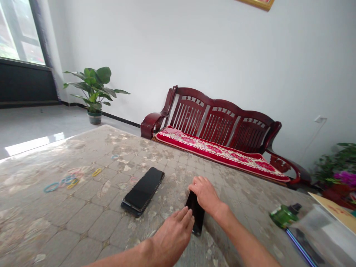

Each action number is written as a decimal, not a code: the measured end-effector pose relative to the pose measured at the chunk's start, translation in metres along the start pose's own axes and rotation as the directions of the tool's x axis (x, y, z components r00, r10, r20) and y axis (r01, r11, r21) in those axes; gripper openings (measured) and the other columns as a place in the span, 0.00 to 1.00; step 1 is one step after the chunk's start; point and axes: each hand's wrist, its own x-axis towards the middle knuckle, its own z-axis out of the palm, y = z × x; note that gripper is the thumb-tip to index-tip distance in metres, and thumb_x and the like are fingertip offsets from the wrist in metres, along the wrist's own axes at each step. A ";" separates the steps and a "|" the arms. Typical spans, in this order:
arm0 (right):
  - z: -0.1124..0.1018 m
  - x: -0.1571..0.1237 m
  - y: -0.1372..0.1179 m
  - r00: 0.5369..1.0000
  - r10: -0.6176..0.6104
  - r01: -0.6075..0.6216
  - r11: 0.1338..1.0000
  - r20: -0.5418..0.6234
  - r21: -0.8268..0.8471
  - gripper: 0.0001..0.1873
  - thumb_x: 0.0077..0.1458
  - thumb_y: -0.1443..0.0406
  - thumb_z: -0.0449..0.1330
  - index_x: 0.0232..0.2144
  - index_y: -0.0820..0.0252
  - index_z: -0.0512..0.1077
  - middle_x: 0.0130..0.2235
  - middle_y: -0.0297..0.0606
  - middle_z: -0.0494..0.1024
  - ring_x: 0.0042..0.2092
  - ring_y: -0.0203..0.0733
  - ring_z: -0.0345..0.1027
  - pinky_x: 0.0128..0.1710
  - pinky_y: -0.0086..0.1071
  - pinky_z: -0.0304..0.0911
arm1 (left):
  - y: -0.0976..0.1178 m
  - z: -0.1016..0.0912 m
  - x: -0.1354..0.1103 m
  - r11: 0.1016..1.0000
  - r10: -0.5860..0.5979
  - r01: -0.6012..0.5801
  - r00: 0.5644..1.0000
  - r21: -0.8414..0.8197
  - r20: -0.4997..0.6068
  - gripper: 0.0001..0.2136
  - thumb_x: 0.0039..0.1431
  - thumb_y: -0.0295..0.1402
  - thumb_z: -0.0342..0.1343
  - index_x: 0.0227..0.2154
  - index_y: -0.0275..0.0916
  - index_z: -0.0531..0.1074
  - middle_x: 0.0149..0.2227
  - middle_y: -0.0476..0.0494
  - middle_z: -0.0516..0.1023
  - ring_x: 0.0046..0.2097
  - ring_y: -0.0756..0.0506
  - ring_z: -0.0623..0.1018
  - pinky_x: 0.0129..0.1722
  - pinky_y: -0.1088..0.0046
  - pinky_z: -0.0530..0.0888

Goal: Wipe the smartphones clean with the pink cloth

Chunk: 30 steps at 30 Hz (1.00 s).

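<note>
A black smartphone point(198, 219) is tilted up on its edge on the table, between my two hands. My right hand point(206, 195) grips its far end, fingers curled over the top. At the near left side, my left hand point(175, 231) has its fingers pressed together against the phone; its thumb is hidden. To the left lies another black smartphone point(146, 187), face up on top of a second dark phone point(132, 211) that shows only along its near edge.
Several coloured rubber bands point(72, 182) lie on the patterned tablecloth point(91, 218) at left. On the right are a green bottle point(284, 216) on its side and a clear plastic box point(328, 230). Beyond the table stands a red wooden bench point(217, 118).
</note>
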 end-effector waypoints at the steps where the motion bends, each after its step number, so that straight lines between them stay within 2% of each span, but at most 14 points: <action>1: 0.000 -0.003 -0.002 1.000 -0.014 0.014 1.000 -0.005 0.023 0.13 0.62 0.73 0.53 0.34 0.56 0.76 0.39 0.40 0.74 0.44 0.44 0.61 0.41 0.35 0.54 | 0.000 0.000 0.000 1.000 -0.003 0.003 1.000 -0.003 0.002 0.19 0.67 0.29 0.50 0.56 0.24 0.69 0.57 0.29 0.73 0.59 0.37 0.72 0.56 0.63 0.71; 6: 0.001 -0.023 -0.012 0.995 -0.081 0.088 0.983 -0.049 0.162 0.12 0.62 0.71 0.54 0.36 0.53 0.76 0.39 0.36 0.73 0.44 0.41 0.61 0.42 0.32 0.55 | 0.001 0.006 0.002 1.000 -0.020 0.020 1.000 -0.002 -0.006 0.17 0.66 0.27 0.50 0.55 0.24 0.70 0.56 0.29 0.74 0.58 0.37 0.72 0.56 0.64 0.71; 10: 0.009 -0.027 -0.004 0.989 0.074 -0.041 0.967 -0.125 0.252 0.16 0.62 0.74 0.51 0.39 0.52 0.76 0.39 0.36 0.74 0.44 0.41 0.63 0.45 0.31 0.58 | 0.003 0.013 0.000 0.999 -0.040 0.040 0.999 -0.019 -0.024 0.18 0.65 0.28 0.51 0.56 0.26 0.69 0.57 0.30 0.73 0.59 0.37 0.72 0.57 0.63 0.70; 15: 0.023 -0.031 0.000 0.945 0.246 -0.173 0.936 -0.216 0.308 0.15 0.61 0.75 0.52 0.39 0.55 0.75 0.39 0.38 0.74 0.44 0.43 0.65 0.47 0.33 0.60 | 0.004 0.014 -0.003 0.999 -0.040 0.039 0.998 -0.024 -0.039 0.20 0.64 0.30 0.52 0.56 0.26 0.68 0.59 0.30 0.71 0.61 0.37 0.69 0.59 0.63 0.67; 17: 0.023 -0.036 -0.007 0.942 0.245 -0.157 0.927 -0.231 0.341 0.15 0.61 0.75 0.51 0.38 0.55 0.75 0.39 0.38 0.74 0.44 0.43 0.65 0.47 0.33 0.61 | 0.005 0.015 -0.004 0.999 -0.040 0.040 0.998 -0.008 -0.042 0.20 0.63 0.30 0.53 0.56 0.25 0.68 0.59 0.29 0.71 0.60 0.36 0.69 0.58 0.62 0.67; 21: 0.019 -0.044 -0.017 0.964 0.136 -0.037 0.920 -0.229 0.391 0.17 0.62 0.76 0.50 0.38 0.54 0.76 0.38 0.37 0.74 0.43 0.42 0.66 0.44 0.32 0.62 | 0.008 0.021 -0.005 0.999 -0.046 0.047 0.998 0.019 -0.043 0.21 0.63 0.29 0.53 0.57 0.25 0.67 0.59 0.28 0.71 0.60 0.35 0.70 0.58 0.60 0.67; 23: 0.019 -0.041 -0.012 0.963 0.135 -0.036 0.922 -0.232 0.386 0.16 0.63 0.74 0.50 0.39 0.54 0.75 0.38 0.37 0.75 0.43 0.42 0.66 0.45 0.32 0.62 | 0.009 0.023 -0.005 0.998 -0.049 0.051 0.997 0.035 -0.056 0.20 0.65 0.30 0.52 0.56 0.25 0.68 0.59 0.29 0.71 0.60 0.36 0.70 0.58 0.60 0.67; 28: 0.024 -0.017 0.014 0.937 0.279 -0.201 0.923 -0.209 0.328 0.14 0.65 0.71 0.50 0.38 0.56 0.75 0.39 0.39 0.77 0.43 0.42 0.68 0.47 0.33 0.62 | 0.004 0.023 -0.005 0.998 -0.024 0.029 0.994 0.050 -0.107 0.16 0.69 0.33 0.49 0.53 0.29 0.71 0.56 0.36 0.74 0.59 0.38 0.71 0.56 0.62 0.68; 30: 0.026 -0.011 0.016 0.929 0.315 -0.243 0.915 -0.194 0.321 0.14 0.65 0.71 0.50 0.37 0.56 0.75 0.39 0.39 0.77 0.43 0.41 0.69 0.47 0.32 0.62 | 0.001 0.019 -0.005 0.999 0.005 0.000 0.992 0.042 -0.125 0.14 0.70 0.34 0.49 0.50 0.32 0.73 0.54 0.39 0.76 0.57 0.40 0.73 0.56 0.63 0.67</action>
